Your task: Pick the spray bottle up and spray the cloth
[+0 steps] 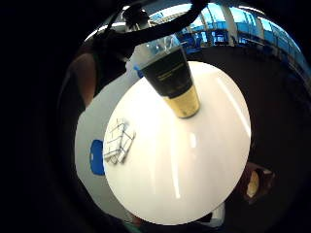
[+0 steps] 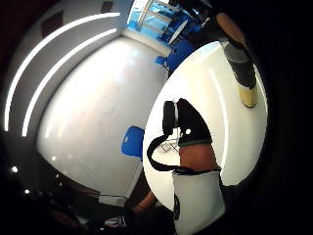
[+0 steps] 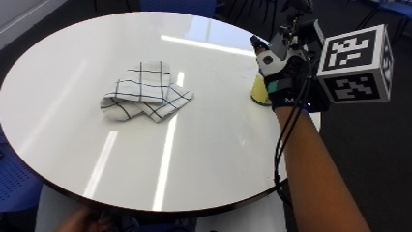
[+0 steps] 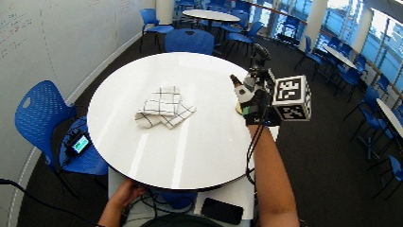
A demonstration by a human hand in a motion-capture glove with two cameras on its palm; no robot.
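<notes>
A white cloth with a dark check (image 3: 145, 96) (image 4: 163, 108) (image 1: 119, 141) lies bunched near the middle of the round white table (image 3: 193, 159). The spray bottle (image 3: 259, 93) (image 1: 175, 82) (image 2: 243, 73) stands upright near the table's right edge; it has a dark upper body and a yellow base. In the outside view only the yellow base shows, because my gloved right hand (image 3: 283, 72) (image 4: 252, 99) is in front of it. The hand hovers close beside the bottle with its fingers extended and holds nothing. The palm faces the bottle.
Blue chairs stand at the table's left (image 4: 47, 118) and far side (image 4: 189, 41). A dark phone (image 4: 220, 210) lies on a white surface below the near edge. The bare left hand (image 4: 126, 194) is low at the near edge, off the table.
</notes>
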